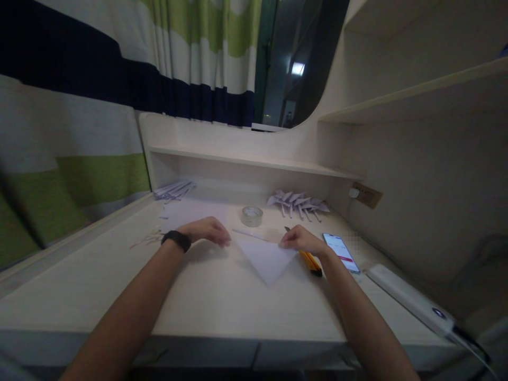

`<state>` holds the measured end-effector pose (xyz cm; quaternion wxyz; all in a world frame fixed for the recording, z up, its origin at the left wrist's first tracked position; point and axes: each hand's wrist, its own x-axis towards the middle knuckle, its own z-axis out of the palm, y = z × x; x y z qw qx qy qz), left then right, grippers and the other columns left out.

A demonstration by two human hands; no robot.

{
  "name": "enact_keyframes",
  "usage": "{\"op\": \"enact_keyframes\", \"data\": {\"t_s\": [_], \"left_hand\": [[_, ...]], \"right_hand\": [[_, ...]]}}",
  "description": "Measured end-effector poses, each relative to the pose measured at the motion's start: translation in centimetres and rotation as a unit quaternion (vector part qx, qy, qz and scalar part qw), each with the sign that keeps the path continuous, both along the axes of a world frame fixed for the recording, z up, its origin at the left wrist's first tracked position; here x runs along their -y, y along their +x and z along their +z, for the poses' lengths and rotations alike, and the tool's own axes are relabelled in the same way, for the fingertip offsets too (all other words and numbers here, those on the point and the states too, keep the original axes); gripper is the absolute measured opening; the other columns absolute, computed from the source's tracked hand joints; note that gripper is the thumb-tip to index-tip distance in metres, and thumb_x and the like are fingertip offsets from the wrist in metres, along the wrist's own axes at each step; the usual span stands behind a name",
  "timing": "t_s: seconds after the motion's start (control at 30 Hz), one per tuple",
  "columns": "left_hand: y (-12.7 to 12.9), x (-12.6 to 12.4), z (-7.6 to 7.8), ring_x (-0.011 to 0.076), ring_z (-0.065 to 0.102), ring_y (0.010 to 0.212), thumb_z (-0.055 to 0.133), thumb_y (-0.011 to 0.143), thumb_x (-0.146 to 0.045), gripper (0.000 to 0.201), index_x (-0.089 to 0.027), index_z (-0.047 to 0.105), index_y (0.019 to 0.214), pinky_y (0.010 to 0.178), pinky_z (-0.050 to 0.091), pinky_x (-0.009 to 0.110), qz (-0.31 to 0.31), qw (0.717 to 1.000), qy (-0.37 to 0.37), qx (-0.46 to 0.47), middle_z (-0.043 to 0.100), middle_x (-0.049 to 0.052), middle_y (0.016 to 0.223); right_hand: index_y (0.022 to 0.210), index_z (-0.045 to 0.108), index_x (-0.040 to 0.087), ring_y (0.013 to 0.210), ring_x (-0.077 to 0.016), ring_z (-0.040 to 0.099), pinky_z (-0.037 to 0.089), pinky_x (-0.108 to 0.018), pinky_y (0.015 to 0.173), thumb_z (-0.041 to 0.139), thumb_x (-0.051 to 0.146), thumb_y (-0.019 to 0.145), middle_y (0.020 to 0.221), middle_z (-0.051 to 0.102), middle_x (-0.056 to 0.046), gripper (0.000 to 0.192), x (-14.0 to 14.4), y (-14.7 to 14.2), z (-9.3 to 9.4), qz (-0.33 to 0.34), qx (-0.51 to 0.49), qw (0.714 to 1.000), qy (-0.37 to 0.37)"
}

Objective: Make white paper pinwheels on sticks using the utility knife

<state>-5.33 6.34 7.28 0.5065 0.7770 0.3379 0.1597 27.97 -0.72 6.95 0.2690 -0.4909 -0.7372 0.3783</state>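
Pinching a white paper triangle (pixel 266 263) by its far edge, toward the right corner, my right hand (pixel 299 241) has thumb and fingers together; the sheet lies between my hands, pointing toward me. My left hand (pixel 207 231) curls just beside its left corner, fingers bent down, and in this dim view I cannot tell whether they meet or hold anything. My right hand and wrist hide the middle of a yellow cutter (pixel 310 262); both forearms run out of sight below. Beneath my hands spreads a pale desk (pixel 222 312); beyond them stand a shelf (pixel 242 159), striped curtain (pixel 190 58) and dark window (pixel 281 63).
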Motion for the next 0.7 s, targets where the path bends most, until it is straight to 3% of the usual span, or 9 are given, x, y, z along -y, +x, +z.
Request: {"op": "enact_keyframes", "data": {"t_s": [0.13, 0.27, 0.33, 0.43, 0.7], "left_hand": [[1.9, 0.1, -0.2, 0.0162, 0.060, 0.069, 0.062, 0.076, -0.043, 0.034, -0.011, 0.072, 0.081, 0.065, 0.043, 0.026, 0.097, 0.985, 0.141, 0.036, 0.071, 0.008, 0.077], [5.5, 2.1, -0.1, 0.0138, 0.056, 0.064, 0.052, 0.084, -0.043, 0.037, -0.012, 0.072, 0.081, 0.057, 0.036, 0.022, -0.002, 0.962, 0.274, -0.011, 0.068, 0.003, 0.072], [6.6, 2.8, -0.3, 0.0128, 0.054, 0.059, 0.052, 0.083, -0.039, 0.035, -0.012, 0.072, 0.074, 0.053, 0.033, 0.021, -0.052, 0.956, 0.287, -0.038, 0.066, 0.002, 0.065], [6.9, 3.0, -0.8, 0.0126, 0.054, 0.056, 0.059, 0.077, -0.034, 0.027, -0.012, 0.072, 0.070, 0.052, 0.032, 0.021, -0.065, 0.956, 0.280, -0.065, 0.066, 0.003, 0.061], [3.6, 0.9, -0.3, 0.0111, 0.050, 0.055, 0.061, 0.073, -0.036, 0.028, -0.012, 0.071, 0.065, 0.053, 0.033, 0.020, -0.041, 0.968, 0.242, -0.054, 0.063, 0.002, 0.058]], "right_hand": [[0.068, 0.072, 0.010, 0.052, -0.0116, 0.051, 0.037, -0.023, 0.051, 0.070, 0.039, 0.065, 0.058, 0.064, -0.004, 0.029, 0.1, -0.9, -0.2, -0.012, -0.007, 1.000, 0.003], [0.067, 0.072, 0.010, 0.052, -0.0112, 0.050, 0.038, -0.023, 0.052, 0.069, 0.035, 0.065, 0.059, 0.065, -0.004, 0.025, 0.4, -2.4, -0.6, -0.002, -0.007, 1.000, 0.008], [0.067, 0.072, 0.011, 0.052, -0.0109, 0.049, 0.038, -0.023, 0.052, 0.068, 0.034, 0.065, 0.059, 0.065, -0.003, 0.023, 0.4, -3.0, -0.9, 0.000, -0.013, 1.000, 0.004], [0.064, 0.072, 0.012, 0.051, -0.0108, 0.049, 0.037, -0.023, 0.052, 0.066, 0.031, 0.064, 0.057, 0.064, -0.002, 0.019, 0.4, -3.3, -1.1, 0.003, -0.008, 1.000, -0.005], [0.070, 0.074, 0.013, 0.064, -0.0159, 0.061, 0.046, -0.027, 0.066, 0.067, 0.029, 0.064, 0.067, 0.071, -0.005, 0.018, 0.4, -0.2, 0.2, 0.057, -0.010, 0.998, -0.017]]}}
